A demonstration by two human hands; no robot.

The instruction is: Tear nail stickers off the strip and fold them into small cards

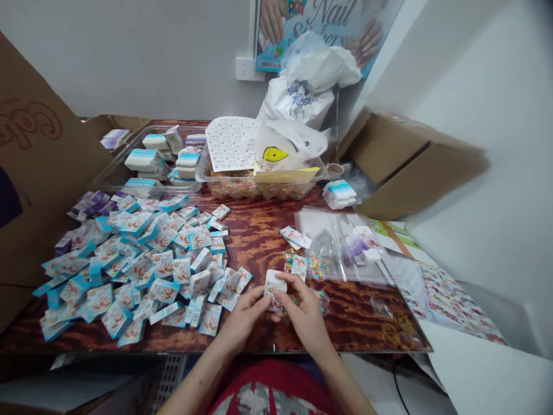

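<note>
Over a red-brown counter (253,230), grasping a small box (275,281) between left grip (249,308) and right grip (301,304), right of a heap of seemingly finished boxes (142,265), probably partway along, with sachets (319,267) right of it and bundled cartons (144,161) behind apparently remaining.

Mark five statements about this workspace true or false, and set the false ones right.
1. The left hand and the right hand hold one small whitish item between them. True.
2. The big pile of blue-edged boxes lies right of the hands. False: the pile is on the left.
3. Rubber bands lie near the table's right corner. True.
4. The wall socket is right of the poster. False: the socket is by the poster's lower left.
5. Some purple boxes lie at the pile's far left. True.
</note>
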